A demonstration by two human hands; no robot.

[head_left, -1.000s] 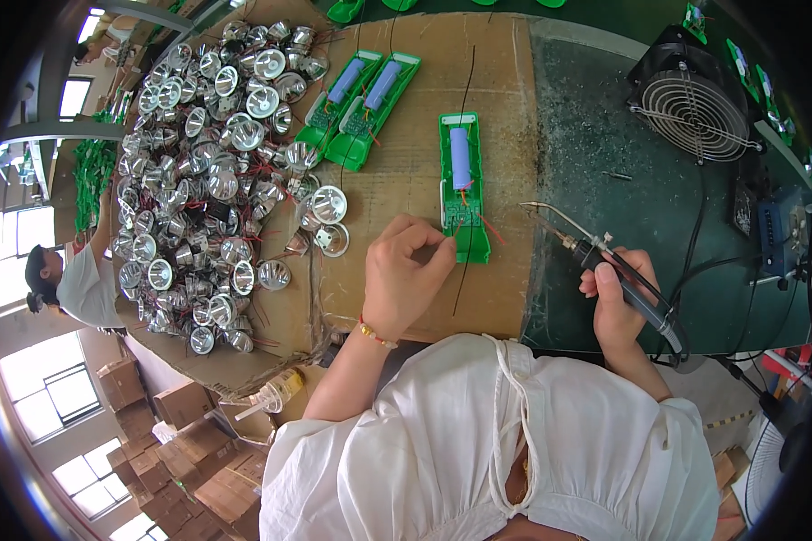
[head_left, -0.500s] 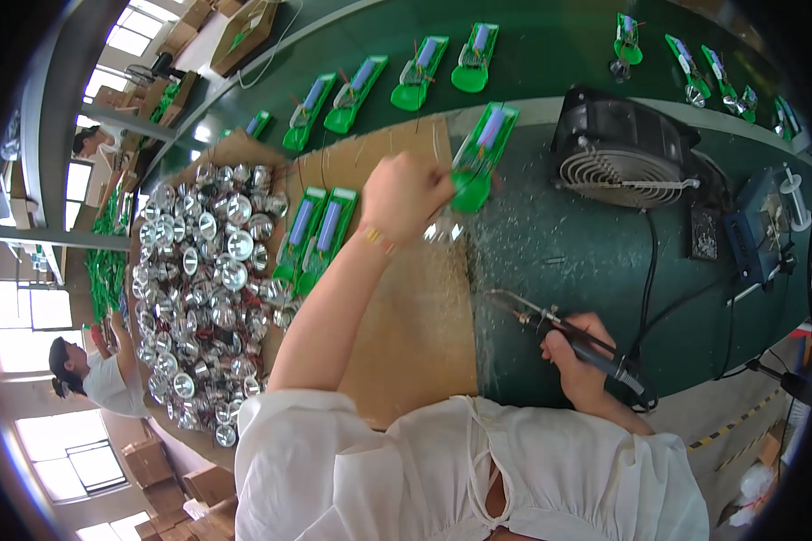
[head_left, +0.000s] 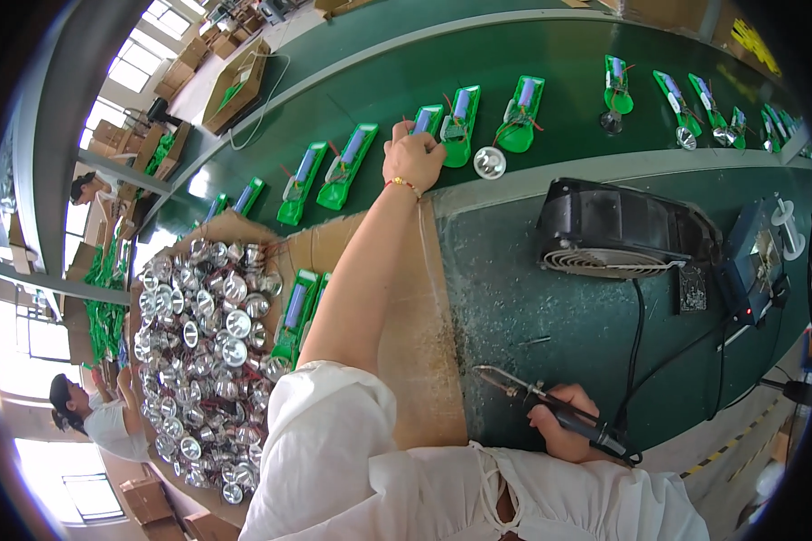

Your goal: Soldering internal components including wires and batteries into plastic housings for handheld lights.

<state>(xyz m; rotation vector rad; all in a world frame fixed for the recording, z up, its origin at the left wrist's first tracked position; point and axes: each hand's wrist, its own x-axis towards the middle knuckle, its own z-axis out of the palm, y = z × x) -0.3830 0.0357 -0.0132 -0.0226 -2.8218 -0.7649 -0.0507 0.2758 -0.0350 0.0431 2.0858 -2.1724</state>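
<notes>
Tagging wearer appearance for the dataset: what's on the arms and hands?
Bare hands, no gloves. The left hand has a thin red-and-gold bracelet at the wrist. A loose white short sleeve covers the upper left arm; forearms are uncovered. The right hand shows nothing worn.

The left arm is stretched far out, almost straight, bare from the white sleeve at the shoulder to the wrist, which wears a thin red-and-gold band — the left hand [head_left: 412, 159] lies palm down at the far end, fingers curled forward. The right hand [head_left: 564, 424] sits near the body, low at the right — fist closed, knuckles up, forearm tucked in under the chest
</notes>
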